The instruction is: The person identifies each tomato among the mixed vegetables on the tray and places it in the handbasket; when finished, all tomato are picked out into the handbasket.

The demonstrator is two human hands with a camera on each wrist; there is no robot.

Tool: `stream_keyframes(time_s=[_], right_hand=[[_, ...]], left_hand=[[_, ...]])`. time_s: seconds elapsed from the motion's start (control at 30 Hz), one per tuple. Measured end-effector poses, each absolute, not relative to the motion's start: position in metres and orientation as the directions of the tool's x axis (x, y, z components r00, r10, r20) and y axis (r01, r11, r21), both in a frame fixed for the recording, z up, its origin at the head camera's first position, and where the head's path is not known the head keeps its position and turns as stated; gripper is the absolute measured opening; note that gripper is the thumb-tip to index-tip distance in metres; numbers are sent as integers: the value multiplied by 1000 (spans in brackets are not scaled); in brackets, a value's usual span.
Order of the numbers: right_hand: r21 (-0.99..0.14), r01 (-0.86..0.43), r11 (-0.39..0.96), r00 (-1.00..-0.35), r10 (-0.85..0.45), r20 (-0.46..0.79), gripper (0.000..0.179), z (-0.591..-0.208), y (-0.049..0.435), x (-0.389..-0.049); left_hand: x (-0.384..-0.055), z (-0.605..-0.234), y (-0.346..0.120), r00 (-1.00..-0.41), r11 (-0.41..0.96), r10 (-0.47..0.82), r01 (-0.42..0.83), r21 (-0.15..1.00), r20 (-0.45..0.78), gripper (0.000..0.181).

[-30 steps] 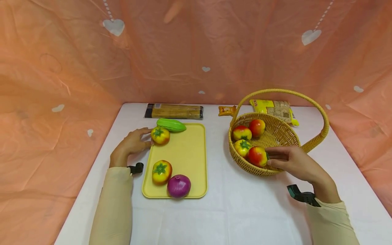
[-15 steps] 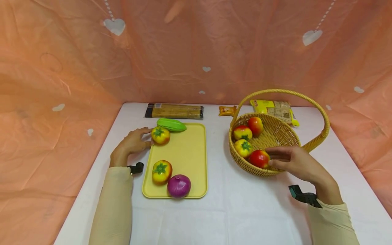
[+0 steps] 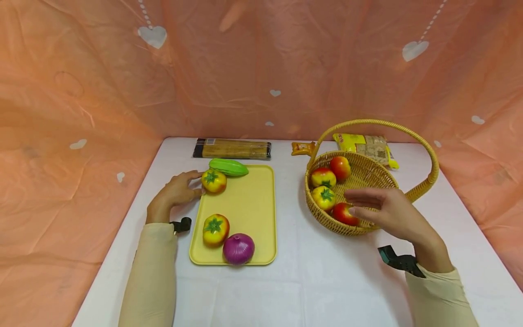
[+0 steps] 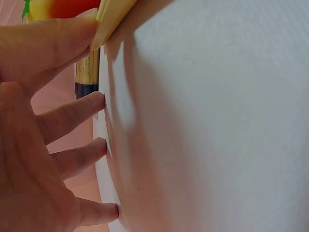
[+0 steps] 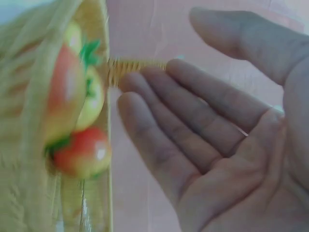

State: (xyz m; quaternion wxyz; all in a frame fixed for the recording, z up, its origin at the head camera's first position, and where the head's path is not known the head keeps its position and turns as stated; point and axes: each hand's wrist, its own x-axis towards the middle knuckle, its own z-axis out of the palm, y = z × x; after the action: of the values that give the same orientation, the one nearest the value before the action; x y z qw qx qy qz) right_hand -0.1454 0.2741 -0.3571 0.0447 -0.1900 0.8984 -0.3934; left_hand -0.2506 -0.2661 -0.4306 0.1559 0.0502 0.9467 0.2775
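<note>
My left hand (image 3: 175,193) rests beside the yellow tray (image 3: 250,204), fingers spread. In the left wrist view its thumb touches the tray's rim (image 4: 107,24) and the other fingertips meet the white cloth. A red-yellow tomato (image 3: 214,181) lies near those fingers, against a green ribbed gourd (image 3: 233,167). Another tomato (image 3: 216,230) and a purple onion (image 3: 239,249) occupy the tray's near end. My right hand (image 3: 390,211) hovers over the wicker basket (image 3: 369,175) with straight fingers, holding nothing. Several tomatoes sit in the basket; the nearest tomato (image 3: 343,215) is partly behind the thumb.
The basket's tall handle (image 3: 376,121) arches above it. Along the back edge lie a pack of noodle-like sticks (image 3: 237,148), a small orange packet (image 3: 302,148) and a yellow bag (image 3: 363,144). An orange curtain (image 3: 253,59) hangs behind the white table (image 3: 265,295).
My right hand has let go of the nearest tomato, which has settled lower in the basket and turned. That hand has risen slightly and shifted left. My left hand stays put.
</note>
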Motion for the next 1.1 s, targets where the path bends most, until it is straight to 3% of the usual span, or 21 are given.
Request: stream_keyframes(time_s=[0.37, 0.7, 1.1], right_hand=[[-730, -456, 510, -837, -524, 157, 36, -359, 203, -164], [-850, -369, 376, -826, -551, 115, 44, -375, 132, -195], [-858, -434, 274, -775, -599, 201, 51, -398, 49, -248]], left_hand=[[-250, -431, -265, -946, 830, 193, 17, 558, -259, 67], [-249, -430, -265, -948, 830, 196, 24, 557, -251, 67], [-249, -430, -265, -951, 828, 204, 41, 559, -232, 67]])
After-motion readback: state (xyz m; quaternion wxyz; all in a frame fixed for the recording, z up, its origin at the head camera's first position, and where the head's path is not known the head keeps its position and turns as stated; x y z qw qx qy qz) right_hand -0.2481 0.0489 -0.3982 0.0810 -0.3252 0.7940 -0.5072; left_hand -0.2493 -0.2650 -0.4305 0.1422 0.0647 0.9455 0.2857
